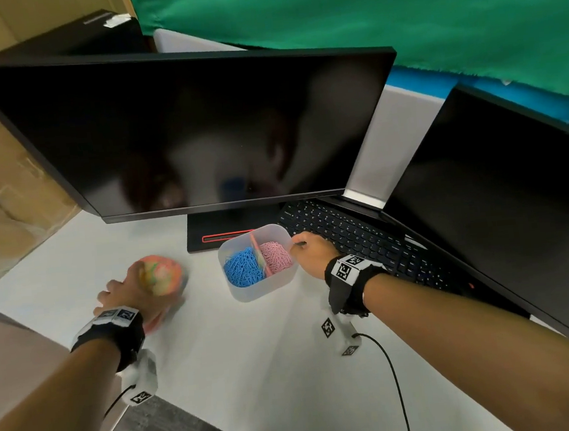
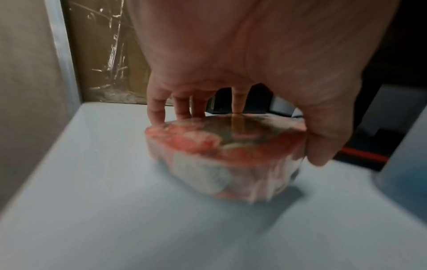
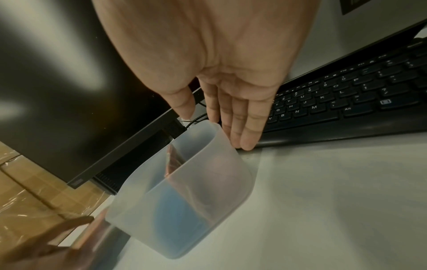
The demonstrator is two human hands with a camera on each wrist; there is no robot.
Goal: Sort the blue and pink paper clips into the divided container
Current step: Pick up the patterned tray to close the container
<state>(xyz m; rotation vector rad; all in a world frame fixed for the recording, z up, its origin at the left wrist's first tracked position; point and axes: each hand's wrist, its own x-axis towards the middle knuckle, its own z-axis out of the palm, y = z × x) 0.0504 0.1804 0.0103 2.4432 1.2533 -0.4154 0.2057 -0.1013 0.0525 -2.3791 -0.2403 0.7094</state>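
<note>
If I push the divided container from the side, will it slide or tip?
The container probably slides: it looks wide and low on the smooth desk. It is likely light, thin translucent plastic holding only clips. A push at the rim might tilt it.

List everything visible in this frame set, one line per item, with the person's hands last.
divided container: one, translucent, on the desk at centre
blue paper clips: heap, blue, left compartment
pink paper clips: heap, pink, right compartment
round box: one, clear with blurred multicoloured contents, desk left
monitors: two, black, behind
keyboard: one, black, right of container
desk: one, white
green cloth: one, top
left hand: grips the round box
right hand: fingers straight, against the container's right wall
</note>
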